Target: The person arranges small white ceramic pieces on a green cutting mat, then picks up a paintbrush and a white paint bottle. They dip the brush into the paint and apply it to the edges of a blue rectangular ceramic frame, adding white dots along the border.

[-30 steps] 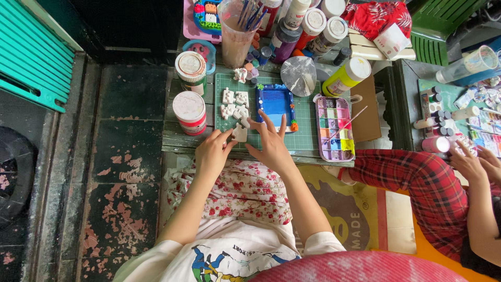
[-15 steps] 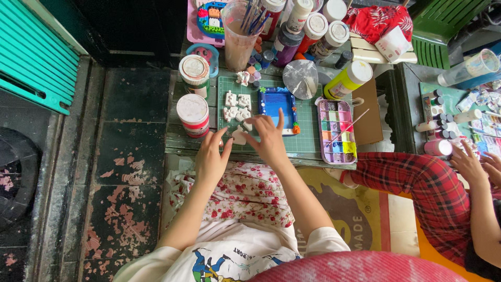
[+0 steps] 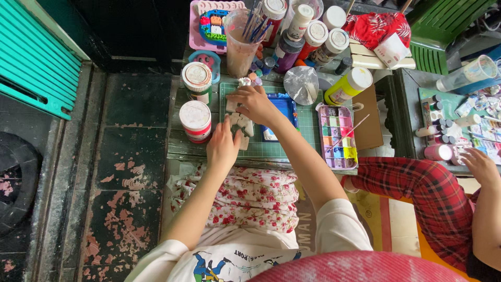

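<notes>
Paint palette with mixed colours (image 3: pixel 337 137) and thin brush (image 3: pixel 348 132), yellow paint bottle (image 3: pixel 348 86), two white-lidded jars (image 3: pixel 195 120), clear cup of brushes (image 3: pixel 242 40), pink tray (image 3: pixel 201 32), red patterned cloth (image 3: pixel 376 26), teal shutter (image 3: pixel 39 57).

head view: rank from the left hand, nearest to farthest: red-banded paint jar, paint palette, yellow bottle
1. Red-banded paint jar, just left of the left hand.
2. Paint palette, across the green mat to the right.
3. Yellow bottle, farther right and up.

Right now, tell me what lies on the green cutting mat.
On the green cutting mat lie small white pieces and a blue tray. The left hand and right hand cover the other pieces, so their number stays hidden.
</notes>
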Available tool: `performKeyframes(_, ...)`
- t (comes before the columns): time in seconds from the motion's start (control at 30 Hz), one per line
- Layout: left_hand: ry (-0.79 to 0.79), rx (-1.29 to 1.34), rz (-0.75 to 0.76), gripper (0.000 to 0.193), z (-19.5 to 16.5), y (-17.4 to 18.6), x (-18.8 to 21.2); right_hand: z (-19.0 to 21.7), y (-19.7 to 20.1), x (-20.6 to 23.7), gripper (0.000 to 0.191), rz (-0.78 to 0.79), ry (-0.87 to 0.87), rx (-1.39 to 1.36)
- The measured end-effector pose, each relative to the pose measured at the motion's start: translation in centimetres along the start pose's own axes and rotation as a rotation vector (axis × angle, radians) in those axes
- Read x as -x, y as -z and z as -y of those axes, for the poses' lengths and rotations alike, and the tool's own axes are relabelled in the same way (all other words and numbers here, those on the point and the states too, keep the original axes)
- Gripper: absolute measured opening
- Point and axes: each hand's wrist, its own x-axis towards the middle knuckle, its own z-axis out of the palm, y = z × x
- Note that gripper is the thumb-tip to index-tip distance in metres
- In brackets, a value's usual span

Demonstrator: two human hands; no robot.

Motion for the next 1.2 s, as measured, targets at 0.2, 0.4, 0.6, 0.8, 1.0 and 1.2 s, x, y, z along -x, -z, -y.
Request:
performKeyframes(0.2,-0.031,0.023,-0.037,0.058,0.7,-0.2,0.5,-1.0,0.0,-1.5,0.032,0.073,-0.036,0.073)
performKeyframes(0.4,-0.017,0.007,0.009,0.055,1.0,0.0,0.8,-1.2,0.2,-1.4,0.036,0.093,-0.04,0.039)
performKeyframes(0.6,-0.013,0.006,0.025,0.057,0.8,0.2,0.8,-1.0,-0.1,-1.3,0.031,0.039,-0.08,0.037)
performKeyframes(0.8,-0.058,0.046,-0.026,0.054,0.2,0.6,1.0,-1.5,-0.3,-0.8,0.031,-0.006,-0.147,-0.018)
performKeyframes(1.0,-0.132,-0.012,-0.114,0.052,-0.4,0.3,-0.2,-2.7,1.3,0.6,0.042,0.07,-0.122,0.117)
performKeyframes(1.2,-0.128,-0.186,-0.144,0.058,-0.6,-2.6,-3.5,-2.0,1.3,1.0,0.039,0.117,-0.203,0.16)
